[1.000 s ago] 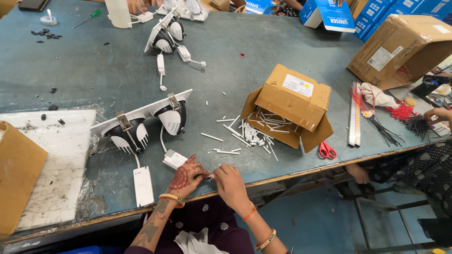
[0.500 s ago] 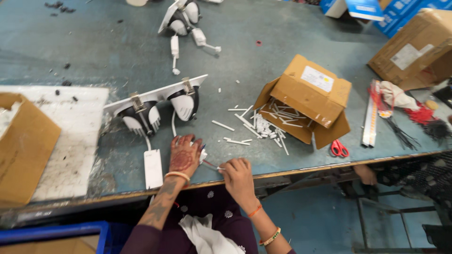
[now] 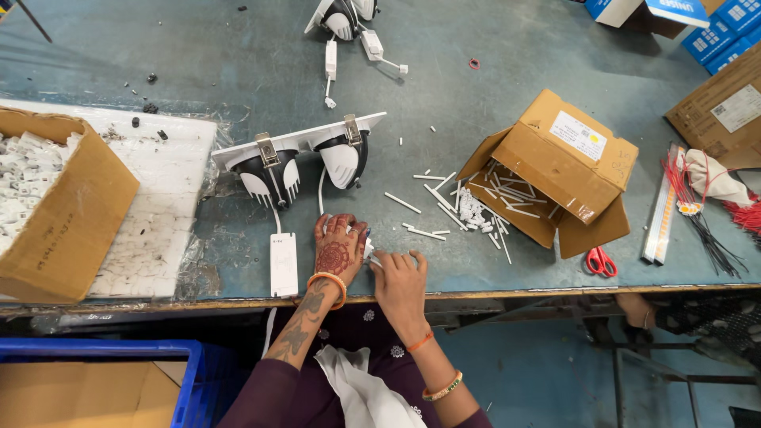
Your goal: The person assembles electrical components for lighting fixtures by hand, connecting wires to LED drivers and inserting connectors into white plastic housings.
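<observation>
White connector piece [image 3: 370, 255] is pinched between both hands at the near edge of the worktable [image 3: 198, 63], just right of the flat white driver box [image 3: 284, 264]. Left hand [image 3: 339, 247] is laid flat over it, fingers together and pressing down. Right hand [image 3: 400, 279] is curled, fingertips closed on the piece's right end; what is gripped there is too small to tell, likely a white sleeve or wire end.

Step judged in hand: a lead of the twin downlight fixture [image 3: 301, 162] is being fitted at the connector. Thin white wire runs from the fixture down toward the hands.

Loose white sleeves [image 3: 428, 232] are scattered just right of the hands, more spilling from the open cardboard box [image 3: 555, 170]. Red-handled scissors [image 3: 600, 261] lie near the table edge, well apart.

Next move calls for fine alignment and steady hold-down by the left hand; a short, straight push is needed, not force. Slippage is the risk.
</observation>
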